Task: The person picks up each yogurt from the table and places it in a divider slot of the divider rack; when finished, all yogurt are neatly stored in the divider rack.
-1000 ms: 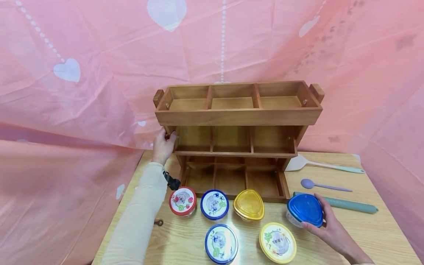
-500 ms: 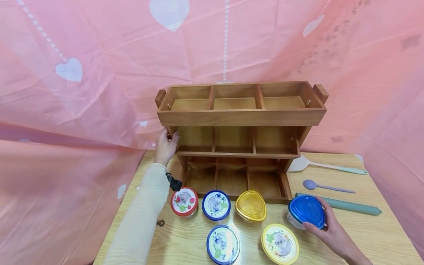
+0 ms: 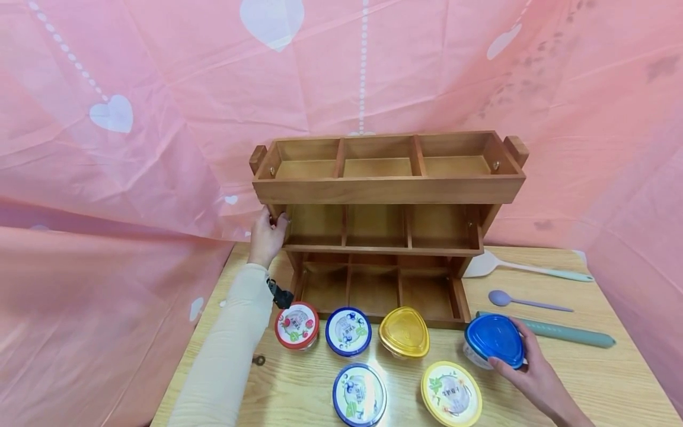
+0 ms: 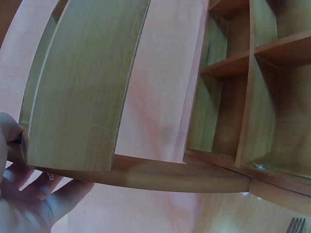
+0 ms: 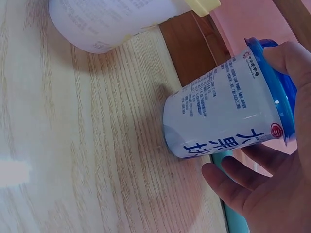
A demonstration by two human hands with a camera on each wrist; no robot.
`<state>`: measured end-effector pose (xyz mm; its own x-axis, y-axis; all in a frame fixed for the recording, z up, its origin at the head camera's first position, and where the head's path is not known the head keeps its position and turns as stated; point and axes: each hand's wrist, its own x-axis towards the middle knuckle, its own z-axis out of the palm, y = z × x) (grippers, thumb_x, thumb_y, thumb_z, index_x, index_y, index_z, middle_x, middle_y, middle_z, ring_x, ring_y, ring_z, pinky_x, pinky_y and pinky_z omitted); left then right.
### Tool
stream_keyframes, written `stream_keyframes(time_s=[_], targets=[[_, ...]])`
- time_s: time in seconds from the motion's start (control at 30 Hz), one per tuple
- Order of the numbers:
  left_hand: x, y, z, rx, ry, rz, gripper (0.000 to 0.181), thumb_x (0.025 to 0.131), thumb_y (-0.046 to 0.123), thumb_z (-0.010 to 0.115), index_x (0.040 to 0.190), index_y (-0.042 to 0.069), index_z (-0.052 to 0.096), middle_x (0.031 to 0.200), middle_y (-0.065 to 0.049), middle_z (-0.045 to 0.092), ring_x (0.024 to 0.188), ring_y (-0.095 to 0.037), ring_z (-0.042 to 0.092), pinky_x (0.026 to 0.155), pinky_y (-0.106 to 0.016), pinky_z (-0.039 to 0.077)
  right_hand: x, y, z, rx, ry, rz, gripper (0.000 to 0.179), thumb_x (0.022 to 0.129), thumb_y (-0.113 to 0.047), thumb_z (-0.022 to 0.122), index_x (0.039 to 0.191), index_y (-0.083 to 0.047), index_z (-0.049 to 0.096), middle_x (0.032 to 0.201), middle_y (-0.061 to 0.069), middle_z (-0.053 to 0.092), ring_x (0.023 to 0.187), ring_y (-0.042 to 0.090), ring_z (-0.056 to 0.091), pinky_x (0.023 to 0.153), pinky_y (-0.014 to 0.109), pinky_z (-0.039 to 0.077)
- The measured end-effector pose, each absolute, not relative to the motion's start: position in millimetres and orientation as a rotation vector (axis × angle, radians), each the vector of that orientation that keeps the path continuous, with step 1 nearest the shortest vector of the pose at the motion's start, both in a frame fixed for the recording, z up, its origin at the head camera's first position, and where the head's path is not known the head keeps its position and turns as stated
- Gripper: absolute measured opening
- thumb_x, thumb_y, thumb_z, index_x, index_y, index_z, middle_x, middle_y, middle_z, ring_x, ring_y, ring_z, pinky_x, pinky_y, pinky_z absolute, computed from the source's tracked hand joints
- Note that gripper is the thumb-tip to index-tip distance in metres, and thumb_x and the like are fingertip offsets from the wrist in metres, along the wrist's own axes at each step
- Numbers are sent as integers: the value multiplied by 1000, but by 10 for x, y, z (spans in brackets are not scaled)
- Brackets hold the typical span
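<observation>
Fingers of the right hand [image 3: 535,375] clamp the blue-lidded cup [image 3: 492,340], right of the gold-lidded cup [image 3: 404,332]. I can't tell if its base touches the table [image 3: 603,385]. Left hand [image 3: 265,238] grips the wooden rack [image 3: 389,191], left side, middle tier.

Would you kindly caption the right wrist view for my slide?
Right hand holding a blue-lidded printed cup, another cup nearby on the wooden tabletop.

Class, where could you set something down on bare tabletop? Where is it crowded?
Bare tabletop shows right of the right hand, nearer than the green rod; also between the left sleeve and the front round blue-lidded cup. Crowded: the front of the wooden rack, lined by the red-lidded cup, rear round blue-lidded cup and golden-lidded cup.
</observation>
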<state>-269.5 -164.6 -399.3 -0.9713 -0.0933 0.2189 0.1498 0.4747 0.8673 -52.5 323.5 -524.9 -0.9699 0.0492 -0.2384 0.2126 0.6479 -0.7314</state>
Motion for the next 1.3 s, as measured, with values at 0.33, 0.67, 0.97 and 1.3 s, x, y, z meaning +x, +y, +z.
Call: stream_keyframes(time_s=[0.33,0.67,0.97,1.3], targets=[[-2700,-1653,-3993,-48,-2495,-1506,44,103,19,50,146,12,43,147,-15,51,128,-33,56,105,-51,47,-537,3195,-5265,211,2606,-1313,100,96,-32,64,156,-13,-14,150,43,5,124,66,28,91,72,44],[-2711,-1647,-3997,-49,-2497,-1496,44,103,19,50,146,13,43,146,-15,51,127,-33,56,104,-50,47,-537,3195,-5253,248,2616,-1284,103,94,-38,65,156,-10,-13,150,42,9,125,65,29,92,71,46],[-2730,-1655,-4022,-55,-2491,-1487,44,103,18,50,146,11,43,146,-15,51,128,-33,56,106,-50,46,-498,3224,-5104,245,2678,-1300,104,94,-38,65,156,-7,-12,149,43,11,123,65,32,91,69,46],[-2717,-1643,-4003,-62,-2489,-1475,42,103,17,50,144,9,44,145,-16,52,127,-33,56,106,-50,46,-621,3157,-4839,125,2740,-1425,99,93,-27,68,158,-12,-6,152,39,14,122,61,36,81,38,60]])
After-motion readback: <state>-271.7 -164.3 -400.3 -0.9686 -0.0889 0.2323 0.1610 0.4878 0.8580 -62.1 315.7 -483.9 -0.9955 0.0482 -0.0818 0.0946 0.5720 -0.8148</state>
